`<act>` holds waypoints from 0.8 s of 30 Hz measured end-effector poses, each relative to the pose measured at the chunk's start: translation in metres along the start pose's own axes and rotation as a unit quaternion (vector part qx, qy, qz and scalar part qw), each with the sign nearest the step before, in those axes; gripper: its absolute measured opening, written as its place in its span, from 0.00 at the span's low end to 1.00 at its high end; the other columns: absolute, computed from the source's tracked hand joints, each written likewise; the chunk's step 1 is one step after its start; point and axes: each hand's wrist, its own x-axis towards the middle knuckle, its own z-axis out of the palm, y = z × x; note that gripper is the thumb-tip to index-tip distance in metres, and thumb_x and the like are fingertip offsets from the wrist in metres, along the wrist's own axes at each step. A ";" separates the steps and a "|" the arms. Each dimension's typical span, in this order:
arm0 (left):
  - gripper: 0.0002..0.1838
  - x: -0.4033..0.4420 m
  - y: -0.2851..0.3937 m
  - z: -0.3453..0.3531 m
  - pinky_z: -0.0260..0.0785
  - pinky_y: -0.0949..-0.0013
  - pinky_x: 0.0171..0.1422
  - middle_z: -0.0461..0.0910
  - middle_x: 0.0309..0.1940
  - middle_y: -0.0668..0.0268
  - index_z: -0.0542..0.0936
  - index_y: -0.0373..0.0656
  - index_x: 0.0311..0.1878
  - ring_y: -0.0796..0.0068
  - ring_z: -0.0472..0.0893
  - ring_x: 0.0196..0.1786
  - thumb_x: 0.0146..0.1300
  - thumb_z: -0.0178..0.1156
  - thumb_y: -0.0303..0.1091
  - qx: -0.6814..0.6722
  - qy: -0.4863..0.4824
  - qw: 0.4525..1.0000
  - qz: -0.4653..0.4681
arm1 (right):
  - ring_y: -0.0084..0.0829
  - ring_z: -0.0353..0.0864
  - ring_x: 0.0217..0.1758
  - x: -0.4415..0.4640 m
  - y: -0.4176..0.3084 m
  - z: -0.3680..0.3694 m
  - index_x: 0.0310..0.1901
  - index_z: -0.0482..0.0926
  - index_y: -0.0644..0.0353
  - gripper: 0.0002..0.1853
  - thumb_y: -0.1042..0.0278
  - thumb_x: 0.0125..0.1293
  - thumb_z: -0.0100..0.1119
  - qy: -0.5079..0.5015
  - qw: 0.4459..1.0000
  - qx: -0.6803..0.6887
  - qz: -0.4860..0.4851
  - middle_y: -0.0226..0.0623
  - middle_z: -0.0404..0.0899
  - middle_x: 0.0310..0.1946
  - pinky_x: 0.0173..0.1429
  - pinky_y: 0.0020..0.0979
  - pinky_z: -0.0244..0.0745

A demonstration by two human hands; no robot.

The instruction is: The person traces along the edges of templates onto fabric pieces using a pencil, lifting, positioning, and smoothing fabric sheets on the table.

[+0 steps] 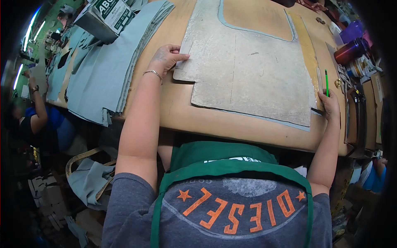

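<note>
A large grey-beige flat template (248, 70) with a cut-out at its far side lies on the wooden table (173, 111). Light blue material (304, 128) shows under its near and cut-out edges. My left hand (165, 60) pinches the template's left edge, thumb on top. At the right, my right hand (329, 103) is closed around a green pencil (326, 82) that points up, beside the template's lower right corner. A dark strip touches that corner near the fingers. Along the template's right side runs a yellowish strip (306, 45).
Stacked light blue sheets (103, 70) lie at the left, with a metal can (105, 18) on them. A dark red tumbler (351, 50), a tape roll and cardboard boxes (374, 103) stand right. Another person's arm (39, 107) is far left; other hands (316, 5) are at the far edge.
</note>
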 end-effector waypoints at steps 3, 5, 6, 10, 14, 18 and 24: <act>0.29 0.002 -0.001 -0.002 0.68 0.77 0.39 0.74 0.34 0.66 0.70 0.36 0.49 0.76 0.75 0.35 0.42 0.69 0.28 0.021 -0.016 1.000 0.000 | 0.15 0.66 0.22 -0.001 0.001 -0.002 0.32 0.71 0.59 0.07 0.70 0.55 0.59 -0.004 1.000 -0.006 0.000 0.25 0.70 0.22 0.26 0.18 0.61; 0.29 -0.001 0.003 0.001 0.69 0.76 0.39 0.74 0.34 0.65 0.69 0.35 0.49 0.75 0.76 0.35 0.41 0.68 0.28 0.058 -0.003 0.998 0.016 | 0.15 0.66 0.22 -0.002 0.000 -0.002 0.32 0.71 0.59 0.07 0.70 0.55 0.59 -0.005 1.000 -0.015 -0.002 0.25 0.70 0.23 0.26 0.18 0.62; 0.29 -0.005 0.007 0.004 0.70 0.75 0.38 0.75 0.34 0.64 0.69 0.35 0.49 0.74 0.76 0.35 0.41 0.68 0.27 0.079 0.003 0.997 0.026 | 0.15 0.66 0.22 -0.004 -0.002 -0.002 0.32 0.71 0.60 0.07 0.70 0.55 0.59 -0.004 1.000 -0.020 -0.004 0.25 0.70 0.23 0.26 0.18 0.61; 0.29 0.003 -0.001 0.005 0.71 0.72 0.42 0.76 0.36 0.60 0.70 0.34 0.48 0.71 0.77 0.36 0.41 0.68 0.30 0.138 -0.013 0.988 0.069 | 0.15 0.65 0.22 -0.003 0.001 -0.002 0.32 0.71 0.60 0.08 0.70 0.55 0.59 0.000 0.999 -0.032 -0.023 0.24 0.69 0.22 0.27 0.18 0.61; 0.32 0.002 -0.001 0.005 0.69 0.70 0.46 0.75 0.39 0.57 0.69 0.34 0.51 0.67 0.76 0.39 0.41 0.69 0.35 0.241 -0.011 0.964 0.116 | 0.15 0.65 0.23 -0.010 -0.007 0.001 0.31 0.71 0.61 0.08 0.69 0.54 0.60 0.013 0.995 -0.097 -0.032 0.25 0.69 0.22 0.27 0.18 0.62; 0.33 0.002 -0.005 0.006 0.68 0.69 0.48 0.75 0.39 0.55 0.70 0.34 0.50 0.64 0.76 0.41 0.40 0.69 0.37 0.281 0.028 0.946 0.160 | 0.16 0.65 0.23 -0.011 -0.004 0.002 0.32 0.71 0.62 0.10 0.68 0.54 0.60 0.018 0.991 -0.126 -0.043 0.25 0.69 0.21 0.27 0.20 0.62; 0.31 -0.009 0.002 0.001 0.67 0.67 0.50 0.74 0.42 0.53 0.71 0.35 0.48 0.62 0.74 0.45 0.40 0.69 0.39 0.357 0.032 0.915 0.182 | 0.20 0.68 0.25 -0.011 -0.003 0.001 0.30 0.72 0.64 0.12 0.66 0.50 0.62 0.043 0.971 -0.210 -0.106 0.28 0.70 0.22 0.30 0.24 0.64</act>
